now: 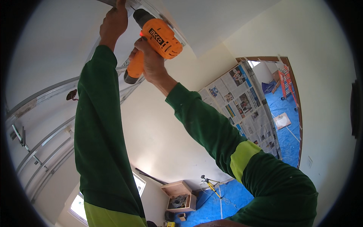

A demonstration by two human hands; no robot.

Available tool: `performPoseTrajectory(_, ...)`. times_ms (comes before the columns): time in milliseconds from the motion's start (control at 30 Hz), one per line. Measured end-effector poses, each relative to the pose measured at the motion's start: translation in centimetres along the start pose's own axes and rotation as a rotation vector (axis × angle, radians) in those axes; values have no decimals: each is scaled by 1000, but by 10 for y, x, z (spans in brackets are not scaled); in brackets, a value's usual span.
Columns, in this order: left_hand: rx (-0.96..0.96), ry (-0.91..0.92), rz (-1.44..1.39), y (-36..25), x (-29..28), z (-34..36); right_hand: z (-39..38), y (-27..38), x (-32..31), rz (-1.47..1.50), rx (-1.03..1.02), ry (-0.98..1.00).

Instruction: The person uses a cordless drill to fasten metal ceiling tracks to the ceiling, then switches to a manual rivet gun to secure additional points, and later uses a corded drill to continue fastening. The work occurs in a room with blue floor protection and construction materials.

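Observation:
Both my arms reach up to the ceiling in green sleeves. My right hand (148, 59) is wrapped round the handle of an orange and black cordless drill (162, 37), whose thin bit points up toward a metal channel (172, 26) at the top of the view. My left hand (114, 23) is closed on a grey metal strip (107, 3) at the top edge, just left of the drill's tip; its fingertips are partly cut off by the edge of the picture.
Metal ceiling rails (49, 134) run along the left. At right a newspaper-covered door (236, 109) stands by a doorway with a red ladder (286, 83) beyond. Below are a blue floor sheet (238, 195), an open wooden box (177, 202) and a yellow tripod (213, 189).

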State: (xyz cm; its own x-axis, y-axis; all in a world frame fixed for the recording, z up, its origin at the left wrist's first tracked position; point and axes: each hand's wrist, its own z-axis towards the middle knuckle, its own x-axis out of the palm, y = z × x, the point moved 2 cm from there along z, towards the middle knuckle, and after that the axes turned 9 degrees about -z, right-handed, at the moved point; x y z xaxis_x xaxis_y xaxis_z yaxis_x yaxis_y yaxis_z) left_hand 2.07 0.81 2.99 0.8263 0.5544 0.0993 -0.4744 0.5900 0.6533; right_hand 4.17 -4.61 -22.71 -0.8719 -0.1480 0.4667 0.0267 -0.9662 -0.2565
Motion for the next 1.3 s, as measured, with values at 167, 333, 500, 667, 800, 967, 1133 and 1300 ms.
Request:
performPoseTrajectory(167,70,-7,-34,8,3,4,-5,-6,15,207,120,-56)
performPoseTrajectory(333,191,98,96,12,3,8,-3,-5,6,-44,-31,-19)
performPoseTrajectory(500,74,32,15,8,-1,8,7,9,-24,-435,-177,40)
performPoseTrajectory(667,91,62,55,5,2,7,13,20,-35,-540,-169,87)
performPoseTrajectory(800,70,13,-28,7,-1,6,12,19,-35,-494,-168,110)
performPoseTrajectory(967,61,19,-21,5,0,3,14,18,-38,-723,-277,139)
performPoseTrajectory(1133,70,68,-6,25,15,8,21,28,-52,-1007,-635,159)
performPoseTrajectory(1300,223,-62,-97,43,20,10,27,36,-67,-1263,-773,159)
